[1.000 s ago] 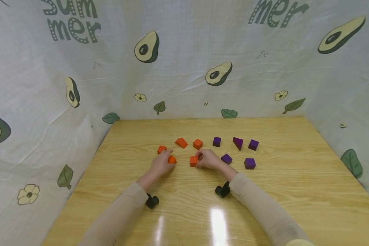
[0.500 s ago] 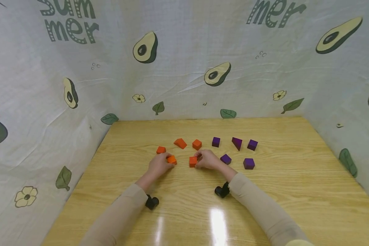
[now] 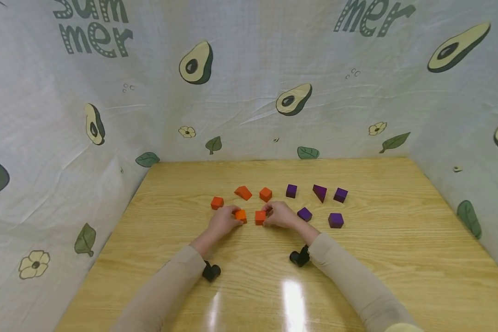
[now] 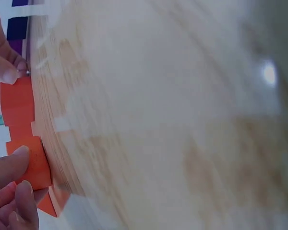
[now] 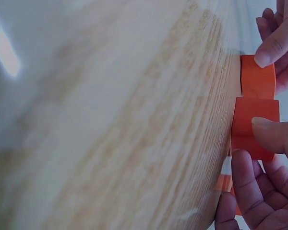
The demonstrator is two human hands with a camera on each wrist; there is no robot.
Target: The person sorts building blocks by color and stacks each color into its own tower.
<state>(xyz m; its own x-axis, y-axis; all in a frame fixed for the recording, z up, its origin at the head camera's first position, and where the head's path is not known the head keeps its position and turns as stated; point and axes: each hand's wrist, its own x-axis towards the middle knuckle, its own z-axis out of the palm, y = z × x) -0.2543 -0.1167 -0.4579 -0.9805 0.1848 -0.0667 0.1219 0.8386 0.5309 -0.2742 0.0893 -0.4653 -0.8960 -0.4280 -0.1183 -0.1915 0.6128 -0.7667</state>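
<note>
My left hand [image 3: 223,221] pinches an orange block [image 3: 241,216] between thumb and fingers, low over the wooden table. Just to its right, a red-orange cube [image 3: 260,217] is gripped by the thumb and fingers of my right hand [image 3: 281,215]. A narrow gap separates the two blocks in the head view. Up close in the left wrist view, the thumb lies on the near face of the orange block [image 4: 33,163]. The right wrist view has the right thumb on the front of the red-orange cube [image 5: 256,127], with curled fingers beneath.
Behind my hands lie an orange cube [image 3: 217,203], an orange wedge-like block [image 3: 243,192] and another orange cube [image 3: 265,194]. Several purple blocks stand to the right, among them a triangular one [image 3: 320,193] and a cube [image 3: 336,220]. A printed cloth [image 3: 240,101] hangs behind the table [image 3: 249,295].
My left hand has moved right with the orange block, bringing it nearer the red-orange cube and away from the orange cube behind. The right hand has stayed in place.
</note>
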